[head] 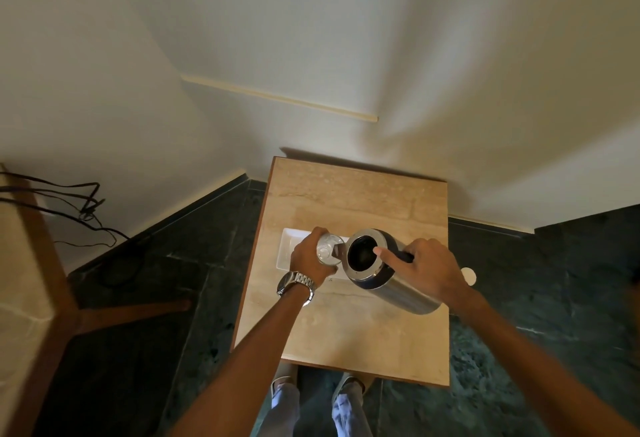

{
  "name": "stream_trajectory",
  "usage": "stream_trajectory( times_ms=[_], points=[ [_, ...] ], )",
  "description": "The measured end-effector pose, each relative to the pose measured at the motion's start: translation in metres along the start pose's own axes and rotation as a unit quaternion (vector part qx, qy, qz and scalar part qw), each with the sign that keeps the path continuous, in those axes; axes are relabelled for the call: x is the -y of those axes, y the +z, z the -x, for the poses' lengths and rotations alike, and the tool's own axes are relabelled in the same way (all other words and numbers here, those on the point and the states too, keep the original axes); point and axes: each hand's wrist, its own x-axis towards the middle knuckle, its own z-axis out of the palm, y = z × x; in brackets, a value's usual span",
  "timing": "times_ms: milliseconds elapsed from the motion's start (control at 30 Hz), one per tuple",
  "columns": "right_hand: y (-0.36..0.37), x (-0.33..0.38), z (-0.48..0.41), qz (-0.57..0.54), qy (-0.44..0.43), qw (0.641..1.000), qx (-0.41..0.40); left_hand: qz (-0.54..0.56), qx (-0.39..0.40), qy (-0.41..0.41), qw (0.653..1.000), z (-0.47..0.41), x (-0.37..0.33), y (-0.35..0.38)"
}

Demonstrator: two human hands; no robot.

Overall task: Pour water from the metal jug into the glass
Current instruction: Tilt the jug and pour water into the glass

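A steel jug [398, 289] with a dark open top is tilted to the left above the small table, its spout over a clear glass [327, 249]. My right hand [424, 268] grips the jug's dark handle, thumb pressed on the lid rim. My left hand [308, 256], a metal watch on its wrist, wraps around the glass and holds it over a white rectangular tray [285, 249]. Whether water is flowing is hard to see.
The table [349, 339] is small, with a beige stone top and wooden rim, set against a white wall. A round white object [469, 275] peeks from behind my right hand. Dark green floor surrounds it; a wooden furniture leg and cables [86, 208] stand to the left.
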Motion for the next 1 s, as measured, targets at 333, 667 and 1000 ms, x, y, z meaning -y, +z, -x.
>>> stream_trajectory(
  times_ms=[333, 667, 1000],
  points=[
    [-0.003, 0.015, -0.011, 0.046, -0.015, 0.998, 0.037, 0.001, -0.005, -0.001, 1.000, -0.004, 0.006, 0.002],
    [-0.010, 0.026, -0.015, 0.089, -0.040, 0.994, 0.049, 0.010, -0.009, -0.009, 1.000, -0.004, 0.007, 0.006],
    [-0.012, 0.035, -0.020, 0.106, -0.037, 0.992, 0.065, 0.017, -0.013, -0.015, 1.000, -0.004, 0.009, 0.007]
  ],
)
